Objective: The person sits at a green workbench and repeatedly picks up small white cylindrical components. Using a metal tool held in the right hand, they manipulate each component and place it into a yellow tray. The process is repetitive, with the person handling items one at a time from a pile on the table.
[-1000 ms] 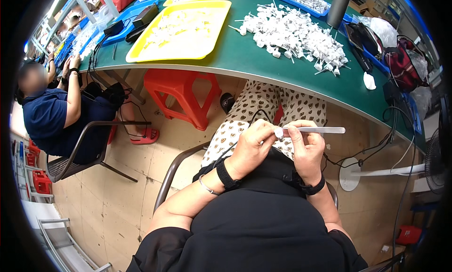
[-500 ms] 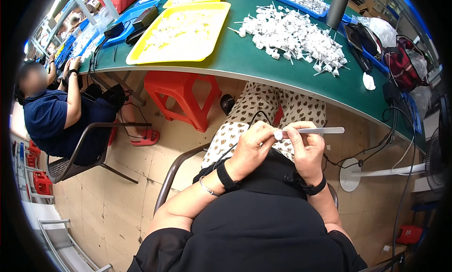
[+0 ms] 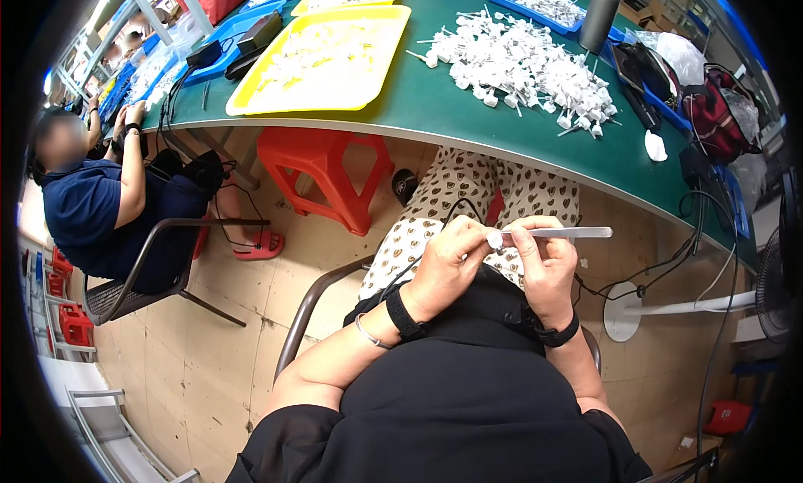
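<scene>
Over my lap, my left hand (image 3: 456,253) pinches a small white plastic part (image 3: 494,240). My right hand (image 3: 545,253) grips flat metal tweezers (image 3: 577,231), their broad end sticking out to the right. The tips of the tweezers meet the white part between my two hands; fingers hide just how they touch it. On the green table (image 3: 410,90) ahead lies a heap of similar white parts (image 3: 527,65), many with thin stems. A yellow tray (image 3: 381,73) with more small pieces stands to the left of the heap.
A grey metal cylinder (image 3: 600,19) stands behind the heap. Bags (image 3: 723,107) and cables crowd the table's right end. Below are a red stool (image 3: 322,169) and, at right, a fan base (image 3: 623,311). Another person (image 3: 104,199) sits working at the left.
Both hands keep their place, with the white part and the tweezers still held. The view has shifted very slightly.
</scene>
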Available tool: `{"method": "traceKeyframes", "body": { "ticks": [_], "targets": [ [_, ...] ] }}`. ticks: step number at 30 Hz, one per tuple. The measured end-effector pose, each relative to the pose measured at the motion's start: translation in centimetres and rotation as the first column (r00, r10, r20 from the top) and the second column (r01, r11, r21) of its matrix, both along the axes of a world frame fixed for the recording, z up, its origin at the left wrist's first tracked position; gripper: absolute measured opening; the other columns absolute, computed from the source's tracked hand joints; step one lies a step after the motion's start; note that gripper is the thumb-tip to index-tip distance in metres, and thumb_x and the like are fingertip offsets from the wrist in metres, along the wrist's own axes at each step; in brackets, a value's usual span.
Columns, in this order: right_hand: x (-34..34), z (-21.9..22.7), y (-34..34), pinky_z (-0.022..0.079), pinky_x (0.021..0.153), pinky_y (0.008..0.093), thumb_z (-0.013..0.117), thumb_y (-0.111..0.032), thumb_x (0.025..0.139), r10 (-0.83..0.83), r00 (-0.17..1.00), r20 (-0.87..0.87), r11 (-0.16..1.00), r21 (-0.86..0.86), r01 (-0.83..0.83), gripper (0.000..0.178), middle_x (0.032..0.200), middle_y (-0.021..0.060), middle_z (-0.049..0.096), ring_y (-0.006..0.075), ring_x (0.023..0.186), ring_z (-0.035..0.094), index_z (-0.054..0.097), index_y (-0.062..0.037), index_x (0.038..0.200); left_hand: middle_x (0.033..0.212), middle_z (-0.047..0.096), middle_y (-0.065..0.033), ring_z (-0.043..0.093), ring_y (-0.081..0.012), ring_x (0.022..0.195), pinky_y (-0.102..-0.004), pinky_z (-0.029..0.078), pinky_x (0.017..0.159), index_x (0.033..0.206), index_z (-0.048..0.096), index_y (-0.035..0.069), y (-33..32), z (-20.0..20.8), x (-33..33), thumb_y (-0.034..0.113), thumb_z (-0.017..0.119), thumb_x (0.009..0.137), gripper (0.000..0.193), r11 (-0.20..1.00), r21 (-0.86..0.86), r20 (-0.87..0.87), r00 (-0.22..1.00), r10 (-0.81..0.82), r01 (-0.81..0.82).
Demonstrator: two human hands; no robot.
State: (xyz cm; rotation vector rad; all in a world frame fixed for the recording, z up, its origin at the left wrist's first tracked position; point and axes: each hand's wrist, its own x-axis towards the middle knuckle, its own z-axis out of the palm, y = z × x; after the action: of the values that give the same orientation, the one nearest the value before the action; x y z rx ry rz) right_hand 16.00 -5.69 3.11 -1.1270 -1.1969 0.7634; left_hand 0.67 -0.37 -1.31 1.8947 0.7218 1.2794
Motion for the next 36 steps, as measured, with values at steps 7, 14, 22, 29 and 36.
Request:
{"method": "traceKeyframes", "body": {
  "ticks": [7, 14, 22, 29, 36],
  "targets": [
    [-0.1, 0.1, 0.0, 0.059, 0.077, 0.0269, 0.065, 0.001, 0.099, -0.025, 1.000, 0.014, 1.000, -0.018, 0.026, 0.005, 0.092, 0.0085, 0.073, 0.0141, 0.084, 0.072, 0.067, 0.0046, 0.102, 0.089, 0.064, -0.0106, 0.065, -0.0288, 0.080, -0.0361, 0.053, 0.070, 0.104, 0.071, 0.005, 0.0, 0.1, 0.0, -0.004, 0.070, 0.087, 0.020, 1.000, 0.025, -0.013, 1.000, 0.015, -0.014],
    [0.1, -0.1, 0.1, 0.059, 0.076, 0.0266, 0.065, 0.001, 0.099, -0.016, 0.998, 0.067, 1.000, 0.000, 0.016, 0.006, 0.091, 0.0086, 0.073, 0.0144, 0.084, 0.073, 0.067, 0.0049, 0.102, 0.088, 0.063, -0.0104, 0.065, -0.0284, 0.079, -0.0359, 0.053, 0.069, 0.104, 0.071, 0.005, 0.0, -0.2, 0.0, -0.004, 0.070, 0.087, 0.019, 1.000, 0.024, -0.018, 1.000, 0.012, -0.012],
    [0.5, 0.1, 0.1, 0.056, 0.068, 0.0277, 0.068, -0.001, 0.097, -0.015, 0.971, 0.237, 0.999, 0.047, 0.004, 0.004, 0.088, 0.0078, 0.071, 0.0155, 0.076, 0.071, 0.069, 0.0024, 0.098, 0.089, 0.064, -0.0104, 0.065, -0.0278, 0.079, -0.0353, 0.052, 0.069, 0.104, 0.072, 0.004, -0.1, -0.2, 0.0, -0.004, 0.071, 0.086, 0.020, 1.000, -0.015, 0.011, 1.000, -0.011, 0.011],
    [0.6, 1.0, 0.5, 0.054, 0.064, 0.0311, 0.071, 0.001, 0.092, -0.044, 0.864, 0.501, 0.968, 0.234, -0.086, 0.005, 0.086, 0.0108, 0.069, 0.0210, 0.073, 0.068, 0.069, -0.0001, 0.097, 0.089, 0.064, -0.0102, 0.065, -0.0268, 0.078, -0.0341, 0.053, 0.068, 0.104, 0.072, 0.004, -0.2, -0.2, -0.1, -0.005, 0.072, 0.086, 0.020, 1.000, -0.010, 0.002, 1.000, -0.004, 0.004],
    [0.1, 0.7, 0.1, 0.058, 0.075, 0.0279, 0.068, 0.001, 0.097, 0.052, 0.990, -0.130, 0.999, 0.023, -0.049, 0.007, 0.097, 0.0090, 0.071, 0.0154, 0.084, 0.071, 0.069, 0.0059, 0.102, 0.092, 0.066, -0.0084, 0.068, -0.0177, 0.080, -0.0283, 0.057, 0.069, 0.100, 0.071, 0.000, 0.3, -0.1, 0.0, -0.008, 0.068, 0.092, 0.013, 0.997, -0.056, 0.059, 0.997, -0.048, 0.051]
  ]
}}
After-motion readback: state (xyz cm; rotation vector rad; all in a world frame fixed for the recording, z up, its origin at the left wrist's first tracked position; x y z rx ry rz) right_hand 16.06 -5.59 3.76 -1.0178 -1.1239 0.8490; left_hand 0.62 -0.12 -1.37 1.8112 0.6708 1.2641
